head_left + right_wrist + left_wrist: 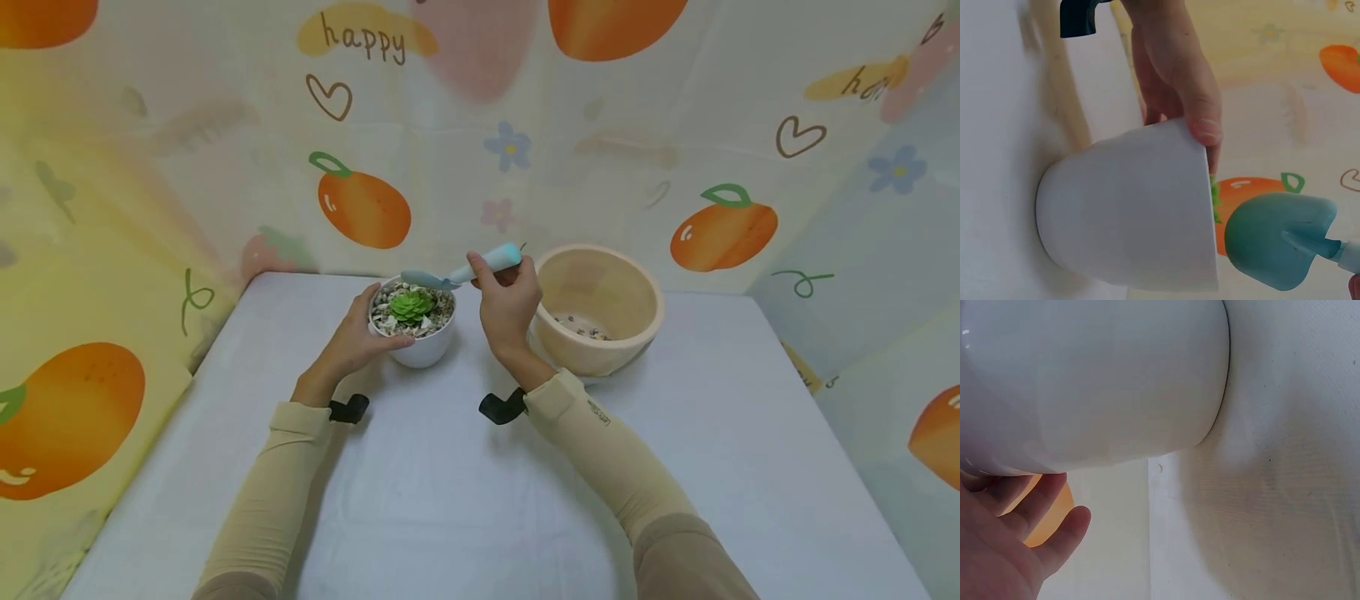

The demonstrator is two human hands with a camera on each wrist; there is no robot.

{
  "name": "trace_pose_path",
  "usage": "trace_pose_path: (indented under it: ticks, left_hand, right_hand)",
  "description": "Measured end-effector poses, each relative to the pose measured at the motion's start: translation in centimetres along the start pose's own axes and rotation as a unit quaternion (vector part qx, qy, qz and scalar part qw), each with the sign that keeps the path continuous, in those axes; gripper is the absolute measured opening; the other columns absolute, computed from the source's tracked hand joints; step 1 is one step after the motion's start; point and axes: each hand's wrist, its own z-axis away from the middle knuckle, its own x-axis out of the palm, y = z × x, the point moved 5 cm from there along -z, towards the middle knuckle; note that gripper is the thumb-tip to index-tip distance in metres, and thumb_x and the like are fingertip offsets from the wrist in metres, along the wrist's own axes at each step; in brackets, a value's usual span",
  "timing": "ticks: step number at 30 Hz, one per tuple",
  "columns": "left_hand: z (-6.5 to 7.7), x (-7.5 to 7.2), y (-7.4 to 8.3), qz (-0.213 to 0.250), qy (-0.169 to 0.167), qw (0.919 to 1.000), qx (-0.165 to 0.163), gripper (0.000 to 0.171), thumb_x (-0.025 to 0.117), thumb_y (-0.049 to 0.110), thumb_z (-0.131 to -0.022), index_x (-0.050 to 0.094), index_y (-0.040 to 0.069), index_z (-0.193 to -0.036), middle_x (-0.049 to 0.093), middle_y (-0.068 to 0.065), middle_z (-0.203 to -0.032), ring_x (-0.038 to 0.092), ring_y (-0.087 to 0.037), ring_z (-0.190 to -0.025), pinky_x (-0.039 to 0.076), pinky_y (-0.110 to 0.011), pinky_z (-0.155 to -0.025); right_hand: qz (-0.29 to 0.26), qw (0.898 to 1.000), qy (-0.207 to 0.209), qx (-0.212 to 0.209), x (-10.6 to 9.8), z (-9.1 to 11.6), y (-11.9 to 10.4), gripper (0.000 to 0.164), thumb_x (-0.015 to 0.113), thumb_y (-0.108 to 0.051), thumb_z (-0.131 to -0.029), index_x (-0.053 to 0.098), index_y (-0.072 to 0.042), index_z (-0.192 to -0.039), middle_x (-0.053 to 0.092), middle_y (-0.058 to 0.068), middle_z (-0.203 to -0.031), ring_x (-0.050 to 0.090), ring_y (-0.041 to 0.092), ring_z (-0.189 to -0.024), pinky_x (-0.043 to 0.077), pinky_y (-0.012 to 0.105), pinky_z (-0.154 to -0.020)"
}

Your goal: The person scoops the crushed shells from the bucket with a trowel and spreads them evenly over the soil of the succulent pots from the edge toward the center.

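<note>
A small white flowerpot (422, 353) stands on the table, filled with pebbles and a green succulent (411, 307). My left hand (348, 343) grips it from the left, thumb at the near side of the rim and fingers round the far side. In my right hand (512, 307) is a small garden trowel (467, 273), held by its light blue handle. Its teal blade (1272, 240) hangs just above the pot's rim, at the back right of the succulent. In the right wrist view the blade stands apart from the flowerpot (1129, 212).
Right behind my right hand stands a larger cream planter (596, 358), with a few pebbles (581, 327) on its bottom. A white cloth covers the table (450, 500). Patterned fabric (450, 150) hangs at the back and both sides.
</note>
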Motion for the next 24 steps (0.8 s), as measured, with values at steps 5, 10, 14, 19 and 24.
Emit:
trace_pose_path:
  ticks: [5,10,14,19,24]
  left_hand:
    - [0.1,0.0,-0.1,-0.001,0.003,1.0000,-0.006,0.119,0.081,0.052,-0.072,0.006,0.017,-0.158,0.016,-0.015,-0.161,0.019,-0.037,-0.148,0.022,-0.062,-0.116]
    - [0.0,0.2,-0.2,0.004,0.005,1.0000,-0.007,0.119,0.081,0.052,-0.072,0.006,0.018,-0.158,0.016,-0.015,-0.162,0.019,-0.037,-0.149,0.021,-0.062,-0.116]
    - [0.1,0.2,-0.1,0.001,0.001,0.9999,-0.010,0.118,0.081,0.052,-0.073,0.006,0.018,-0.158,0.016,-0.015,-0.161,0.019,-0.036,-0.148,0.022,-0.062,-0.116]
    - [0.2,0.1,0.1,-0.015,0.000,0.9999,-0.004,0.118,0.079,0.055,-0.073,0.006,0.018,-0.158,0.019,-0.016,-0.160,0.023,-0.037,-0.146,0.024,-0.062,-0.115]
    - [0.1,0.1,-0.1,-0.009,0.006,0.9999,0.003,0.117,0.080,0.053,-0.073,0.008,0.018,-0.157,0.020,-0.016,-0.160,0.024,-0.036,-0.147,0.024,-0.061,-0.115]
  right_hand:
    - [-0.004,1.000,0.000,0.002,-0.4,-0.1,-0.4,0.031,0.077,-0.019,-0.084,0.056,0.002,-0.093,0.067,0.018,-0.083,0.069,0.023,-0.070,0.060,0.033,-0.069]
    - [-0.010,1.000,0.000,0.023,-0.8,-0.2,-0.4,0.031,0.077,-0.018,-0.084,0.055,0.001,-0.093,0.067,0.013,-0.082,0.068,0.012,-0.070,0.060,0.030,-0.069]
    - [-0.022,0.999,-0.001,0.039,-1.1,-0.2,-0.6,0.030,0.078,-0.017,-0.083,0.055,0.000,-0.093,0.066,0.009,-0.081,0.068,0.008,-0.069,0.060,0.028,-0.069]
    - [-0.034,0.998,-0.020,0.041,-1.2,-0.4,-0.9,0.027,0.077,-0.014,-0.084,0.056,0.000,-0.093,0.067,0.007,-0.082,0.070,0.008,-0.072,0.060,0.030,-0.069]
    - [-0.052,0.996,-0.048,0.060,-1.1,-0.5,-0.7,0.023,0.076,-0.009,-0.084,0.057,0.001,-0.093,0.066,0.003,-0.082,0.070,0.007,-0.076,0.060,0.031,-0.070]
